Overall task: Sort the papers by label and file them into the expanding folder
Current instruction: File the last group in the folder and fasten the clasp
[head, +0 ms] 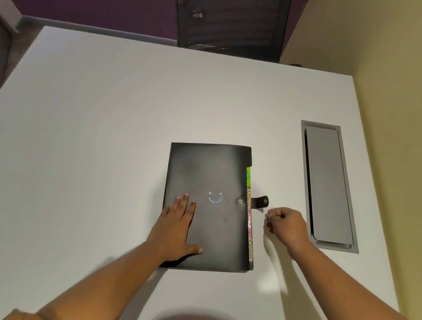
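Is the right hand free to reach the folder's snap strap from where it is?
Probably yes. The right hand is close beside the strap, which sticks out from the right edge of the folder, with only bare table between them. The left hand lies flat on the folder, well clear.

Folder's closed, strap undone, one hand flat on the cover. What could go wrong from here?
The left hand lies flat on the black plastic expanding folder; lifting its cover while it presses there might drag the folder across the smooth white table.
The green label tab sticks out past the cover's right edge, near the curled right hand, which could bend it.
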The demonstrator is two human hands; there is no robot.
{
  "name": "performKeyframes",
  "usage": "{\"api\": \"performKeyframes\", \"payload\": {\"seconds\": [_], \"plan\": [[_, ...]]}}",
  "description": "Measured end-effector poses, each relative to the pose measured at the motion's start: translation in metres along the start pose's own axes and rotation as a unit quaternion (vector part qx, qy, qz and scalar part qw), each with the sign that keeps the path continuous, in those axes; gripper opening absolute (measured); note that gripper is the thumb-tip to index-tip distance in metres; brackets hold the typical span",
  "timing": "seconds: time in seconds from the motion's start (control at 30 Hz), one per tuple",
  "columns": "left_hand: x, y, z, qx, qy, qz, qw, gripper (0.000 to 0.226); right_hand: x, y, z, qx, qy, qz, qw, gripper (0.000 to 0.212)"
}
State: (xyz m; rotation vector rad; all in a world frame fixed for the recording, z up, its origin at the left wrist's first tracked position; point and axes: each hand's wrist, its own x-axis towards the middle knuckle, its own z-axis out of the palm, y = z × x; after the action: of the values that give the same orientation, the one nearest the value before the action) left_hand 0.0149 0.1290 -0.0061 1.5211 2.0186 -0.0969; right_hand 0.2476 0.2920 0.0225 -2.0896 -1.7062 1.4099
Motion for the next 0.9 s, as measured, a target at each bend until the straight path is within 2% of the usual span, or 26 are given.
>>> {"api": "performKeyframes", "payload": {"seconds": [0.1,0.3,0.4,0.53,0.77,0.9], "plan": [[0.011,-0.007,0.010,0.025,-0.030,0.014,0.999,0.122,0.016,-0.005,0.003,0.030,0.003,-0.018,0.999,0.020],[0.038,-0.010,0.004,0.018,-0.029,0.028,0.999,0.125,0.035,-0.023,0.016,0.029,-0.010,-0.029,0.999,0.013],[0.044,-0.011,0.002,0.018,-0.035,0.029,0.999,0.125,0.046,-0.028,0.024,0.014,0.013,-0.012,1.000,0.020],[0.047,-0.012,0.004,0.016,-0.033,0.027,0.999,0.125,0.058,-0.036,0.030,-0.041,0.037,-0.035,0.998,0.039],[0.047,-0.013,0.006,0.009,-0.033,0.023,0.999,0.126,0.069,-0.047,0.035,-0.069,0.039,-0.028,0.996,0.049],[0.048,-0.015,0.008,0.010,-0.025,0.025,0.999,0.127,0.073,-0.049,0.035,-0.062,0.029,-0.015,0.998,0.045]]}}
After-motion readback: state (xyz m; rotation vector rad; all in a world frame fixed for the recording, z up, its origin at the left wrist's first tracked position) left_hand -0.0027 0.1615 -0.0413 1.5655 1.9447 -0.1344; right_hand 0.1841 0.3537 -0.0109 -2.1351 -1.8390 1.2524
